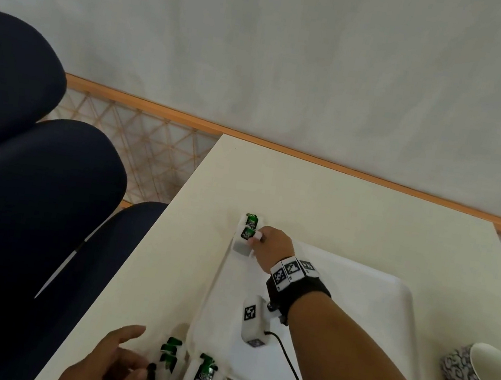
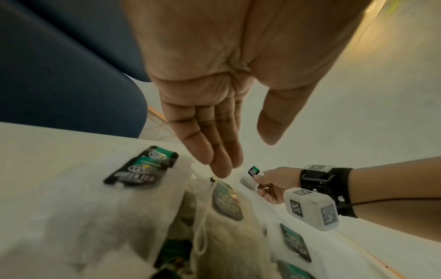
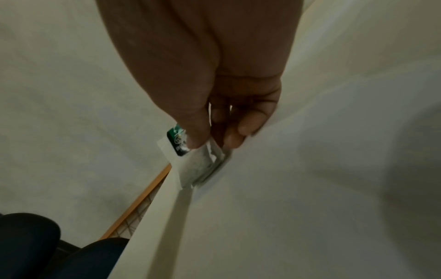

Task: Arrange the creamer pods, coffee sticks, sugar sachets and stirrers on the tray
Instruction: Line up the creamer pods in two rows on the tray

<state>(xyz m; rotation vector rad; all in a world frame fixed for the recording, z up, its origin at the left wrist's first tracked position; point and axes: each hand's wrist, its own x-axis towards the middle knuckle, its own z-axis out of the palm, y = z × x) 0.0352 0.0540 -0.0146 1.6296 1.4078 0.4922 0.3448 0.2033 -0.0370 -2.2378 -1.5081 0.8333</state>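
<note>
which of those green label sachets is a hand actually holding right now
The sachet at the tray's far left corner: the right hand pinches it. The near ones lie untouched.

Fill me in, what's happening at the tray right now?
A person is laying out green-labelled sachets. The right hand pinches a sachet at the far left corner of the white tray, beside another sachet already lying there. The left hand hovers open over a loose pile of sachets at the near edge. Patterned cups stand to the right.
</note>
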